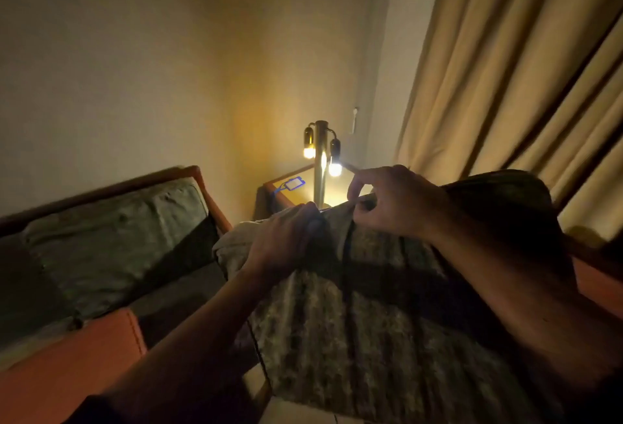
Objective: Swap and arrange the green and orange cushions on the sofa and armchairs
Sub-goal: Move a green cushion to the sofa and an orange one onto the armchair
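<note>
Right in the middle of the frame both hands are bunched at the top edge of a big mottled green cushion that fills the lower right. The left hand has its fingers curled tight over the edge, clamped on the fabric, and the right hand is pinching the same edge just beside it with thumb and a couple of fingers, the first finger lifted off. It looks like there's a paler inner pad poking out at the left corner, so my guess is the cover or its closure is being sorted before the cushion gets set down, though it's too dark to be sure. If that's the step, I'd keep the left hand as the anchor and let the right do the fine pulling along the seam, so the cover doesn't twist. Over at the left of the frame sits an armchair with orange wooden arms and another green cushion leaning on its back, well apart from the hands. Watch the lit floor lamp and the small bench behind the hands when swinging something this bulky. No orange cushion shows anywhere, so the swap looks far from done. Curtain is upper right.
</note>
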Demonstrator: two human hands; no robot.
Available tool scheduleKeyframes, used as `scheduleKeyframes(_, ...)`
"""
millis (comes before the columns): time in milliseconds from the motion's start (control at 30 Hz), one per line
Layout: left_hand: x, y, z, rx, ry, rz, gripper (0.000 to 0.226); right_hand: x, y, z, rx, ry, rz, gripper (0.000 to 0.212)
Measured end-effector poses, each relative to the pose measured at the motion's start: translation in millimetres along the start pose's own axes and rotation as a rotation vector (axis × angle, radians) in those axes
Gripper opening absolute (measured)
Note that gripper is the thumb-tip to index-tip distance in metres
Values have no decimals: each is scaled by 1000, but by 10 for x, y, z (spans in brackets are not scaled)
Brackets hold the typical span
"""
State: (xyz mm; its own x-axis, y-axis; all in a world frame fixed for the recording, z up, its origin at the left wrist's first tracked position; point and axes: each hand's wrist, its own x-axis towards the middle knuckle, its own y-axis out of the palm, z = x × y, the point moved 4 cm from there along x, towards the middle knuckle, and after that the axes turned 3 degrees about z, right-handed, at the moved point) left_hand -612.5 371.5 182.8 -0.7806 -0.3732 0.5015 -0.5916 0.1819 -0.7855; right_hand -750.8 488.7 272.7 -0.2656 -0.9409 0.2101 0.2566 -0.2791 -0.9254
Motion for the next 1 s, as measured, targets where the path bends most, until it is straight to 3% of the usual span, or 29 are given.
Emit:
scheduleKeyframes(233,-929,-1552,896,307,-149,-122,36,713,522,1636,174,-299,116,17)
scheduleKeyframes(367,-1541,-2243,1392,410,-220,-197,19,1151,951,2494,215,-439,107,31)
scheduleKeyframes(500,-2195,-2714,1983,496,-291,-279,20,1581,1350,3241,259,-534,108,21)
scheduleKeyframes(667,-2764,-3155,2730,497,-512,-361,12,2216,1960,4120,290,-653,163,19)
scheduleKeyframes(800,-3048,-3521,3283,535,-670,-428,25,2676,2360,4768,345,-737,215,18)
scheduleKeyframes(1000,-3380,-4169,3864,668,-692,-435,29,3185,2883,5612,452,-810,267,21)
